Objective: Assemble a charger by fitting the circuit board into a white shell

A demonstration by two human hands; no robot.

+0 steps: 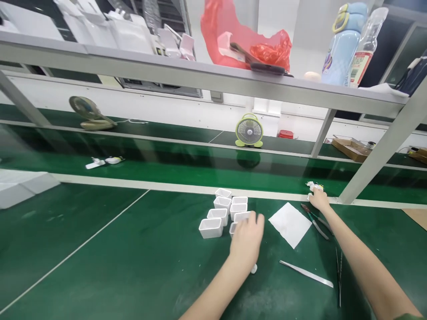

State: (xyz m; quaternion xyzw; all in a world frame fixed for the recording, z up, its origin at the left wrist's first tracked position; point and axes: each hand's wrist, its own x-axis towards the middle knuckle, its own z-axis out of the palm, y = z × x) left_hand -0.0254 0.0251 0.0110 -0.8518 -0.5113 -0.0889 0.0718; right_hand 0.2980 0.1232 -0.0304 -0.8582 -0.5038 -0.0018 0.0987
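Observation:
Several small white plastic cups (220, 213) stand in two rows on the green table (100, 249). My left hand (247, 240) rests over the nearest cups of the right row and covers them; what its fingers grip is hidden. A small white piece (254, 268) peeks out below that hand. My right hand (318, 198) reaches far forward to the white strip at the conveyor's edge and closes on a small white part (313, 186). A white square sheet (290, 223) lies between my hands.
Tweezers (315, 220), a metal strip (305, 273) and thin dark tweezers (338, 275) lie at right. A green conveyor belt (167, 155) carries small white parts (103, 162). A green fan (249, 130), grey frame post (376, 155) and an overhead shelf with bottles (343, 44) stand beyond.

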